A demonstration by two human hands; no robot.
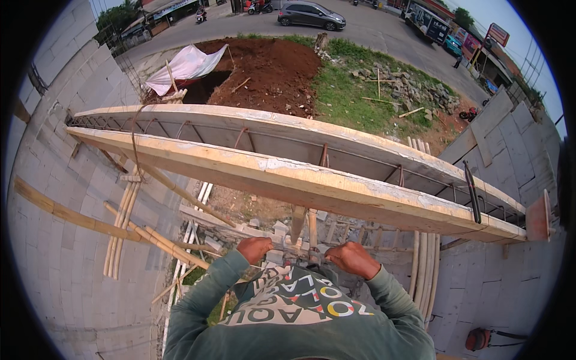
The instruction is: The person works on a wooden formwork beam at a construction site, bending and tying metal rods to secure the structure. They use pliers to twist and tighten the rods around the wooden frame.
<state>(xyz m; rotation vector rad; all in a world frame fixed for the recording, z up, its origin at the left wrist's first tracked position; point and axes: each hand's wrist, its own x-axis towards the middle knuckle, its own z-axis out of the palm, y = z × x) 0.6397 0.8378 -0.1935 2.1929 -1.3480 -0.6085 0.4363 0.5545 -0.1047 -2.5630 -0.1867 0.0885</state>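
My left hand (255, 249) is closed, knuckles up, just beyond the front of my green printed shirt (294, 294). To its right, my right hand (354, 260) is likewise curled closed, at about the same height. Whatever either hand might grip is too small or hidden to make out. Beyond both hands and apart from them runs a long wooden beam form (288, 171), two boards with a trough between. Steel reinforcing bars (324, 155) lie inside the trough. Between my hands, a wooden post (312, 227) rises toward the form's underside.
A black long-handled tool (472, 192) hangs over the form's right part. Bamboo poles (425, 270) stand at right; more bamboo (78, 213) crosses the left block wall (72, 270). A red bag (478, 339) lies lower right. Beyond are a soil mound (273, 69) and a road.
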